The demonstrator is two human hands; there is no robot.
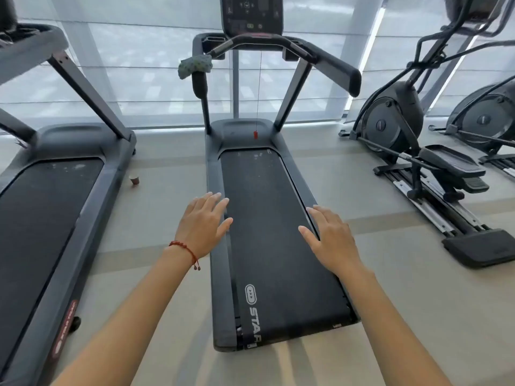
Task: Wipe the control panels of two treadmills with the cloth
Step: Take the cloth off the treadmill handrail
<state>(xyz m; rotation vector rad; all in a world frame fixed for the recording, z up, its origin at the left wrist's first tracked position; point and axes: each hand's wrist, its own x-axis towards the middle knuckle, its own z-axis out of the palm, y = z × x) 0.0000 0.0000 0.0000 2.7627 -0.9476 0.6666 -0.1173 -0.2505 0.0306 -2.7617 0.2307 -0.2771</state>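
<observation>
A dark treadmill (267, 218) stands straight ahead with its control panel (250, 15) at the top of the view. A greenish cloth (193, 66) is draped over the treadmill's left handrail, below the panel. A second treadmill (50, 190) stands at the left; its console is mostly out of view. My left hand (203, 224) and my right hand (331, 238) are held out flat above the near end of the belt, fingers apart, holding nothing, far from the cloth.
Two elliptical trainers (404, 129) stand at the right. A small paper cup (134, 179) sits on the floor between the treadmills. A red safety clip (255, 135) hangs on a cord from the console. Shaded windows close off the far side.
</observation>
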